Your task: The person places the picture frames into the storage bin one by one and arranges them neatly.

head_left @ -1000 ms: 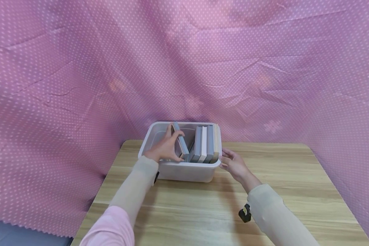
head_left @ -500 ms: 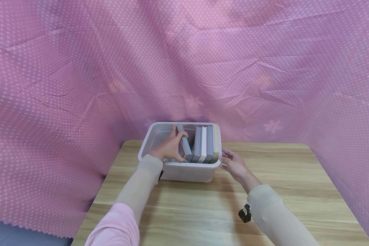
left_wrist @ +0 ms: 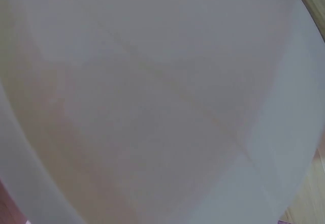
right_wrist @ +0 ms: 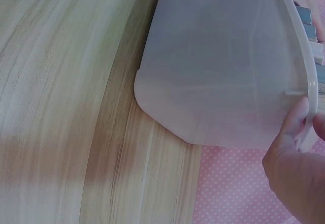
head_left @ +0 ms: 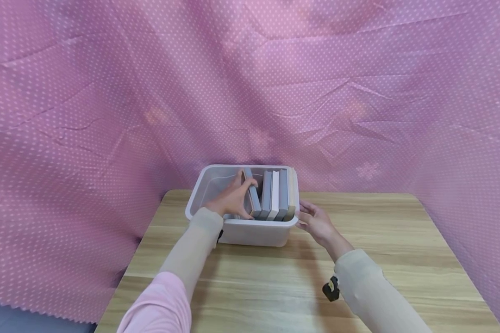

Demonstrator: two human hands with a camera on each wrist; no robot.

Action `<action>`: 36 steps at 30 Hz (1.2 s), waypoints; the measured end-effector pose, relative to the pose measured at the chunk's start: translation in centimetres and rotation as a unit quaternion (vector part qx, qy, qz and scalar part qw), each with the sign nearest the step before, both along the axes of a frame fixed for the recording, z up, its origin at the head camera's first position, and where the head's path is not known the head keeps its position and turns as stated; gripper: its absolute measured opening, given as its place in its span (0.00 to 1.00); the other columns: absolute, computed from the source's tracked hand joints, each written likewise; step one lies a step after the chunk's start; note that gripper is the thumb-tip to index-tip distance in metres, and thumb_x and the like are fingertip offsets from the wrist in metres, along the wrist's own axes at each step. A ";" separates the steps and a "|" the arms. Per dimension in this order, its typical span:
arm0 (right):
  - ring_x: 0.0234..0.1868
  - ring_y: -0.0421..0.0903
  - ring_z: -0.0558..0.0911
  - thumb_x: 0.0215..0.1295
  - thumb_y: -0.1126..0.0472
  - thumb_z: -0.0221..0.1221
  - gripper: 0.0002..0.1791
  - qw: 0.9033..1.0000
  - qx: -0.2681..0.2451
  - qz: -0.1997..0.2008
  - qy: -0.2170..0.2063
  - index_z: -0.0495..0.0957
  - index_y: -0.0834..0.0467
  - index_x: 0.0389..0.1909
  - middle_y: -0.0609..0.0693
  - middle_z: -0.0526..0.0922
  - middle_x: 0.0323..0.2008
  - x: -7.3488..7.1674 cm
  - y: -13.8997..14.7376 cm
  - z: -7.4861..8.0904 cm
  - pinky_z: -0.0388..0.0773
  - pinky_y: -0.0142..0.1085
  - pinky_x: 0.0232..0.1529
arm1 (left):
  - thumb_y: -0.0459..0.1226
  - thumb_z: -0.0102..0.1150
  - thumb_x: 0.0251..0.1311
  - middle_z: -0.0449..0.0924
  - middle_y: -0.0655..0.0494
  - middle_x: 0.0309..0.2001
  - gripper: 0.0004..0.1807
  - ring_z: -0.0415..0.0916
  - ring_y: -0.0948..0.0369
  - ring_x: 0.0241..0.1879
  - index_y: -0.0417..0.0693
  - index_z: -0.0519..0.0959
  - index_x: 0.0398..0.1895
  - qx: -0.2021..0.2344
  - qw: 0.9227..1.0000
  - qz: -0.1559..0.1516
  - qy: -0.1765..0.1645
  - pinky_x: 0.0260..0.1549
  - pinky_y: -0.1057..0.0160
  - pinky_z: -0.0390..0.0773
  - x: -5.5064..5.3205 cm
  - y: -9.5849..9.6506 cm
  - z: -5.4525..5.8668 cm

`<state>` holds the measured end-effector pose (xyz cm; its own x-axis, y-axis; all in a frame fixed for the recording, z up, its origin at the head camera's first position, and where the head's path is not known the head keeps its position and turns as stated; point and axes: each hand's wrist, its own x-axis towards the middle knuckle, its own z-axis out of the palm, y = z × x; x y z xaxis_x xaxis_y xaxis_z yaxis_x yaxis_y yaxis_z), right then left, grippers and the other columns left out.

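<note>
A white plastic bin (head_left: 254, 234) stands on the wooden table. Inside it my left hand (head_left: 229, 200) grips a grey-blue book (head_left: 254, 200) by its two ends, thumb near the front wall and fingers toward the back. This book leans slightly left, close beside a row of upright books (head_left: 275, 196): grey, white, grey and cream. At the bin's right side my right hand (head_left: 318, 225) holds the rim, with fingers (right_wrist: 294, 117) on the outer wall in the right wrist view. The bin's wall (left_wrist: 162, 102) fills the left wrist view, hiding the left hand there.
The wood-grain table (head_left: 379, 259) extends in front of the bin and to its right. A pink dotted cloth (head_left: 316, 92) hangs behind the table and along both sides. The bin's rear rim is close to that cloth.
My left hand has moved right inside the bin with the grey-blue book, bringing it up near the row and more upright. The right hand stays at the rim.
</note>
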<state>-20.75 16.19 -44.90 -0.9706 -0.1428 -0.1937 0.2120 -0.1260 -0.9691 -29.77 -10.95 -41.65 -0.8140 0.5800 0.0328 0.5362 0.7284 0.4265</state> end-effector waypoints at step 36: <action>0.48 0.43 0.75 0.70 0.69 0.50 0.31 1.000 -0.013 0.008 0.010 0.51 0.70 0.70 0.66 0.61 0.63 0.0 0.0 0.0 0.78 0.32 0.48 | 0.45 0.81 0.35 0.35 0.48 0.75 0.73 0.42 0.52 0.71 0.50 0.33 0.76 -0.014 0.998 -0.054 -0.021 0.65 0.55 0.60 -0.5 0.4 -1.1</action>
